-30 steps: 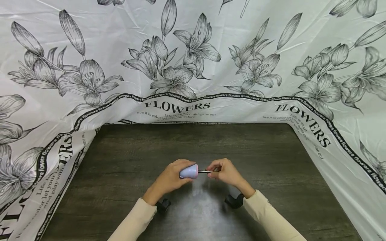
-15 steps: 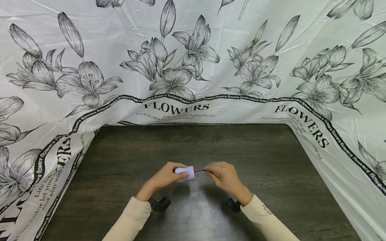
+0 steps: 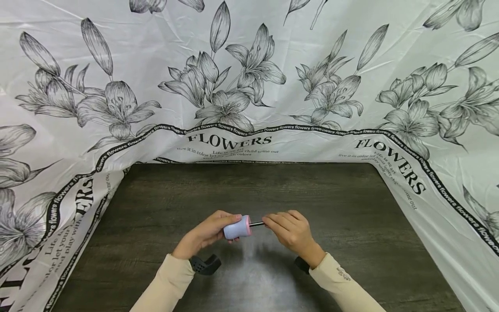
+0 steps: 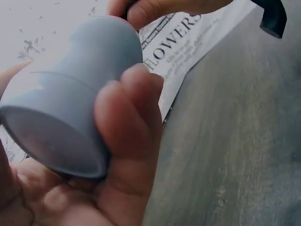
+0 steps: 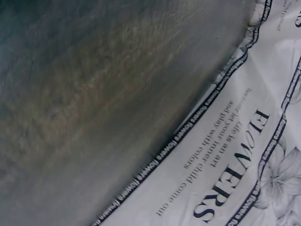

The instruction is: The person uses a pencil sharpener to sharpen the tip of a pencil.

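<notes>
My left hand (image 3: 208,232) grips a stubby light-blue handle (image 3: 235,228) with a pink collar, held just above the dark wooden table (image 3: 249,190). A thin dark metal shaft (image 3: 257,224) sticks out of the collar to the right. My right hand (image 3: 288,229) pinches that shaft with its fingertips. The left wrist view shows the blue handle (image 4: 66,117) close up, fingers (image 4: 127,141) curled round it, with fingertips of the other hand (image 4: 150,9) at the top. The right wrist view shows only table and cloth, no hand.
A white cloth (image 3: 249,78) printed with grey lilies and "FLOWERS" lettering stands around the table on the left, back and right. Black wrist-camera mounts (image 3: 204,264) sit under both cream sleeves. The cloth's black-bordered edge (image 5: 188,136) meets the tabletop.
Both hands have shifted slightly left and nearer. The handle has turned in my left hand, its pink collar now clearly facing right. My right fingers have slid along the shaft toward the collar.
</notes>
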`<state>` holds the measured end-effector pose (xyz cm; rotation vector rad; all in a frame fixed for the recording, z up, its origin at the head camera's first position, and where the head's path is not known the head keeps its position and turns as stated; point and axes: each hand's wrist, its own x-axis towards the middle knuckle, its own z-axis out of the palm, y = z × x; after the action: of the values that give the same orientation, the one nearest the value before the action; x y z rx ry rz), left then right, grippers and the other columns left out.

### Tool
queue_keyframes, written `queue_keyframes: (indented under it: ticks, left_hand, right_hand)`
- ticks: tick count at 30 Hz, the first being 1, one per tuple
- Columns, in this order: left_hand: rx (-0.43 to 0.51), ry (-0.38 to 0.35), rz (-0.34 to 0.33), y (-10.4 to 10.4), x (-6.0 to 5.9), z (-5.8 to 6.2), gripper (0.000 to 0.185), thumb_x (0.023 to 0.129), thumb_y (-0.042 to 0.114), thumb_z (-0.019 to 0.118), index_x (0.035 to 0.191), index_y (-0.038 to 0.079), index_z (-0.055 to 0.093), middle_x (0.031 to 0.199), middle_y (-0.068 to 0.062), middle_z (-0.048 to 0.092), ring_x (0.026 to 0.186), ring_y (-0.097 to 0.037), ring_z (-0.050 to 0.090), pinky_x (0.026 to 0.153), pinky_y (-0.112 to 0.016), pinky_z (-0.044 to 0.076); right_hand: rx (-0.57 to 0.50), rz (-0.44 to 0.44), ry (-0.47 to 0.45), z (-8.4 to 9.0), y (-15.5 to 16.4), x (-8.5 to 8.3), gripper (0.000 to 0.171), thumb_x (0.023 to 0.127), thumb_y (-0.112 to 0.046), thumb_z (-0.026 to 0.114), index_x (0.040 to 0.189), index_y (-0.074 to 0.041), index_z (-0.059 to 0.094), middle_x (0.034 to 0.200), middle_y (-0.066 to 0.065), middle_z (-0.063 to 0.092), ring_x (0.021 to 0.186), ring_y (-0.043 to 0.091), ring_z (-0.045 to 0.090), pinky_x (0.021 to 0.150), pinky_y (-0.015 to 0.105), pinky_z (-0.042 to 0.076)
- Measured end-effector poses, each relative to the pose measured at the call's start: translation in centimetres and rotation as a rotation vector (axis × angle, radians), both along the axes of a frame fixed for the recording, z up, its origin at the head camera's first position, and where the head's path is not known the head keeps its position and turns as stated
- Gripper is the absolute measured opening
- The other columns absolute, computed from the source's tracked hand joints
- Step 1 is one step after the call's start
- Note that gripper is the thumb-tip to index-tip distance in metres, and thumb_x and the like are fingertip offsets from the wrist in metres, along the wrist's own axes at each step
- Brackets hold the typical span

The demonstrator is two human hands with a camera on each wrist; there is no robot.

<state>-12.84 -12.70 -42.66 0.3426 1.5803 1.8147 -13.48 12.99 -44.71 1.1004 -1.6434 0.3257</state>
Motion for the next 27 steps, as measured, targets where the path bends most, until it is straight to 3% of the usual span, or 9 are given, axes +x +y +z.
queue_keyframes:
  ticks: [4, 8, 10, 14, 16, 18, 20, 22, 27]
  left_hand:
    - [-0.02, 0.089, 0.016, 0.4, -0.1, 0.0, 0.038, 0.098, 0.025, 0.053, 0.108, -0.01, 0.063, 0.082, -0.005, 0.065, 0.065, -0.011, 0.062, 0.057, -0.023, 0.05]
    - [-0.126, 0.439, 0.122, 1.0, 0.4, 0.0, 0.038, 0.093, 0.019, 0.064, 0.118, -0.008, 0.062, 0.092, -0.008, 0.067, 0.069, -0.01, 0.059, 0.059, -0.027, 0.051]
    - [-0.206, 0.676, 0.187, 1.4, 0.9, 0.0, 0.039, 0.088, 0.016, 0.07, 0.122, -0.001, 0.063, 0.102, -0.009, 0.066, 0.077, -0.011, 0.059, 0.063, -0.028, 0.052]
    - [-0.343, 1.102, 0.264, 2.2, 1.5, -0.4, 0.045, 0.077, 0.008, 0.079, 0.119, 0.007, 0.064, 0.116, -0.009, 0.062, 0.1, -0.02, 0.06, 0.078, -0.034, 0.053]
    - [-0.383, 1.264, 0.278, 2.5, 1.7, -0.6, 0.046, 0.072, 0.005, 0.081, 0.115, 0.006, 0.065, 0.117, -0.01, 0.061, 0.107, -0.023, 0.059, 0.084, -0.037, 0.053]
    - [-0.398, 1.381, 0.282, 2.7, 1.7, -0.7, 0.047, 0.07, 0.003, 0.083, 0.114, 0.004, 0.065, 0.118, -0.011, 0.061, 0.109, -0.025, 0.058, 0.086, -0.037, 0.053]
    - [-0.405, 1.441, 0.285, 2.8, 1.8, -0.6, 0.049, 0.068, 0.002, 0.083, 0.114, 0.003, 0.066, 0.118, -0.011, 0.061, 0.109, -0.024, 0.058, 0.087, -0.035, 0.053]
    - [-0.406, 1.457, 0.297, 2.7, 1.7, -0.6, 0.051, 0.068, 0.004, 0.084, 0.116, 0.003, 0.066, 0.118, -0.011, 0.062, 0.109, -0.024, 0.058, 0.086, -0.035, 0.053]
    - [-0.416, 1.423, 0.33, 2.5, 1.5, -0.6, 0.05, 0.069, 0.007, 0.084, 0.116, 0.004, 0.066, 0.115, -0.01, 0.062, 0.107, -0.024, 0.06, 0.083, -0.037, 0.054]
  right_hand:
    - [0.012, -0.011, 0.007, 0.4, 0.1, 0.2, 0.021, 0.095, -0.02, 0.06, 0.087, -0.011, 0.077, 0.078, -0.002, 0.072, 0.06, 0.009, 0.062, 0.054, 0.021, 0.044]
    - [0.002, 0.018, -0.222, 0.6, 0.0, 0.7, 0.023, 0.096, -0.021, 0.058, 0.086, -0.009, 0.075, 0.072, -0.004, 0.069, 0.051, 0.006, 0.054, 0.046, 0.016, 0.04]
    - [-0.01, 0.048, -0.463, 1.0, 0.0, 1.2, 0.019, 0.094, -0.019, 0.06, 0.087, -0.009, 0.075, 0.07, -0.005, 0.069, 0.049, 0.002, 0.052, 0.045, 0.014, 0.039]
    - [-0.044, 0.091, -1.138, 2.2, 0.3, 1.7, 0.014, 0.092, -0.015, 0.063, 0.092, -0.008, 0.075, 0.067, -0.002, 0.068, 0.043, -0.004, 0.043, 0.041, 0.015, 0.033]
    - [-0.053, 0.105, -1.418, 2.8, 0.7, 1.5, 0.015, 0.093, -0.011, 0.061, 0.094, -0.004, 0.074, 0.067, 0.002, 0.067, 0.04, -0.003, 0.038, 0.041, 0.017, 0.031]
    - [-0.041, 0.113, -1.584, 3.2, 1.0, 1.1, 0.017, 0.094, -0.01, 0.06, 0.097, -0.001, 0.073, 0.067, 0.004, 0.067, 0.039, 0.0, 0.033, 0.041, 0.019, 0.029]
    - [-0.032, 0.122, -1.63, 3.5, 1.2, 0.9, 0.017, 0.094, -0.01, 0.06, 0.098, 0.0, 0.073, 0.069, 0.006, 0.068, 0.041, 0.002, 0.038, 0.042, 0.02, 0.032]
    - [-0.017, 0.095, -1.573, 3.5, 1.2, 0.8, 0.016, 0.093, -0.014, 0.062, 0.099, -0.004, 0.073, 0.073, 0.003, 0.07, 0.046, 0.003, 0.047, 0.044, 0.02, 0.036]
    - [-0.014, 0.007, -1.238, 2.8, 0.8, 1.2, 0.013, 0.085, -0.017, 0.072, 0.097, -0.014, 0.074, 0.087, -0.002, 0.073, 0.062, 0.0, 0.06, 0.054, 0.019, 0.045]
